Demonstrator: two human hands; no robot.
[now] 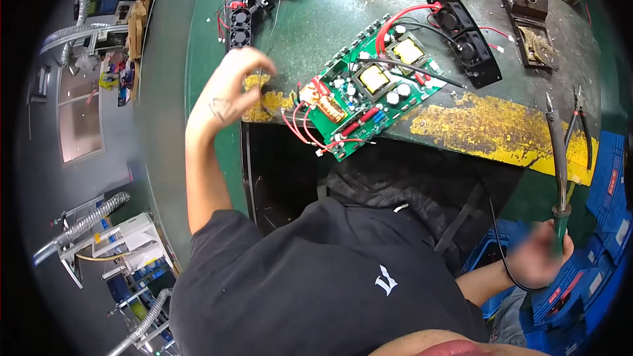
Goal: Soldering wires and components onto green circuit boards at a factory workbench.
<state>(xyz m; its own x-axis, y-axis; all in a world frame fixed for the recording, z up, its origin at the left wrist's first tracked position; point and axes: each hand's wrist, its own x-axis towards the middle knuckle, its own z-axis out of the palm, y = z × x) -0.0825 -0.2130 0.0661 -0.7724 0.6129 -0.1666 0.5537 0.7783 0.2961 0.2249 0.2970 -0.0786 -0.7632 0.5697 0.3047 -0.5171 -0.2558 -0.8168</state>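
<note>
A soldering iron with a green handle and long metal shaft [559,158] is being gripped in the right hand [537,260], its tip being kept well apart from the board. The left hand [231,86] is being held up, fingers curled; whether the thin grey wire [277,10] is being pinched there cannot be told. At the edge of the green worktable [310,20], a green circuit board with two yellow-topped transformers [376,80] is being left untouched. Thick red leads [415,8] are apparently already being carried between the board and a black two-fan panel [467,39]; a white plug [320,153] is being left unconnected.
</note>
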